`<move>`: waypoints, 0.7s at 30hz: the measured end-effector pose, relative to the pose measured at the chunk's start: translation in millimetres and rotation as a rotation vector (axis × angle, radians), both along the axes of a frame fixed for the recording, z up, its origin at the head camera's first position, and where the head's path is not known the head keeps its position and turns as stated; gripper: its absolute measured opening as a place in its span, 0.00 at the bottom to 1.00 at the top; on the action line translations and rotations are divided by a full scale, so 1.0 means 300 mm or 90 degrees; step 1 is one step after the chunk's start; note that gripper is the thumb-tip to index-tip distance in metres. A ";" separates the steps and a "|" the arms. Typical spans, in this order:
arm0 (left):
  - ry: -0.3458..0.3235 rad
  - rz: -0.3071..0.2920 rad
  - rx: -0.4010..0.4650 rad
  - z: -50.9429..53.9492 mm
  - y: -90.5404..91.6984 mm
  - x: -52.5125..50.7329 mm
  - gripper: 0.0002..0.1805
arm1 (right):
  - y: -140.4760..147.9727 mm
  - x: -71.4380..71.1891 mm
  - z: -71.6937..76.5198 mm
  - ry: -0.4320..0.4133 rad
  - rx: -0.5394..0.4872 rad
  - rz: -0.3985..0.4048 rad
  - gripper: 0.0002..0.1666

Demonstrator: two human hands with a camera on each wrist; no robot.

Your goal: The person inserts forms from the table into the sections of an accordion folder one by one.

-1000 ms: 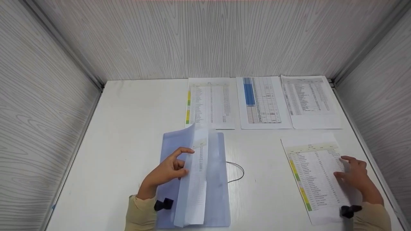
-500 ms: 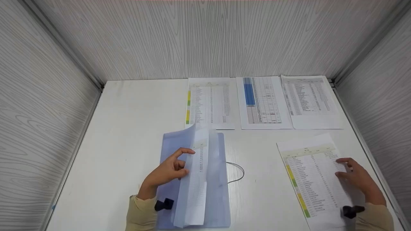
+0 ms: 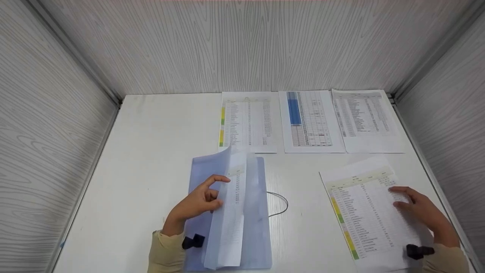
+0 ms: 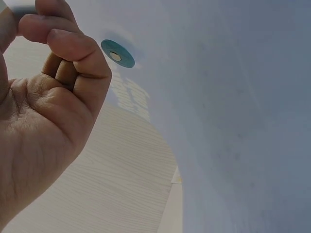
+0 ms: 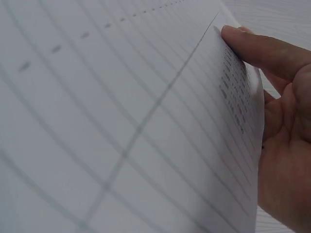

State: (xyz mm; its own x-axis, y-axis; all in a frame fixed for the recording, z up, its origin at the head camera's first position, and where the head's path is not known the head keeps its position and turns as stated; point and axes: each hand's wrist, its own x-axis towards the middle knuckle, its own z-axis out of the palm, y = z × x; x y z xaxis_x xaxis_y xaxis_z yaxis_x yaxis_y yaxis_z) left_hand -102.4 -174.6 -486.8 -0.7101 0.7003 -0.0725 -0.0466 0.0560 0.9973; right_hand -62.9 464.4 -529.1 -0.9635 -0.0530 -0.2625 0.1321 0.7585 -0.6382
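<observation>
A translucent blue document folder [image 3: 255, 223] lies before me, its cover raised and curling, with a printed paper [image 3: 233, 227] standing inside. My left hand [image 3: 197, 197] holds the raised cover by its left side, between thumb and index finger. The left wrist view shows the other fingers curled next to a round teal button [image 4: 120, 54] on the folder. At the right, my right hand [image 3: 422, 208] grips a printed sheet [image 3: 365, 220] by its right edge. In the right wrist view the thumb [image 5: 267, 48] lies on the printed face, while fingers behind are partly hidden.
Along the back of the white table [image 3: 151, 132] lie three printed papers: one with a yellow-green strip [image 3: 248, 121], one with a blue block [image 3: 310, 121], one plain grey [image 3: 365, 117]. A thin cord [image 3: 287, 204] loops from the folder. Panels [image 3: 242, 45] enclose the table.
My right hand has brought its sheet leftward and slightly towards me, tilting it a little more. The left hand and the folder have stayed almost still.
</observation>
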 end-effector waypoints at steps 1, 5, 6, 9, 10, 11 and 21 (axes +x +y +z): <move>-0.002 -0.001 0.003 -0.001 0.000 0.000 0.32 | -0.005 0.001 0.006 0.000 -0.004 0.003 0.33; -0.004 -0.001 0.004 -0.002 0.000 -0.002 0.32 | -0.030 0.004 0.026 0.037 -0.027 0.017 0.27; -0.003 -0.001 0.002 -0.002 0.000 -0.003 0.32 | -0.036 0.004 0.031 0.044 -0.033 0.022 0.27; -0.003 0.001 -0.005 -0.001 0.002 -0.005 0.32 | -0.053 0.003 0.044 0.063 -0.054 0.027 0.26; -0.003 0.002 -0.006 0.000 0.002 -0.005 0.32 | -0.057 0.002 0.050 0.068 -0.061 0.029 0.26; -0.003 0.002 -0.008 0.000 0.002 -0.005 0.32 | -0.061 0.001 0.056 0.075 -0.065 0.031 0.26; -0.004 0.007 -0.011 0.007 0.002 0.002 0.33 | -0.128 -0.017 0.109 0.228 -0.071 -0.030 0.26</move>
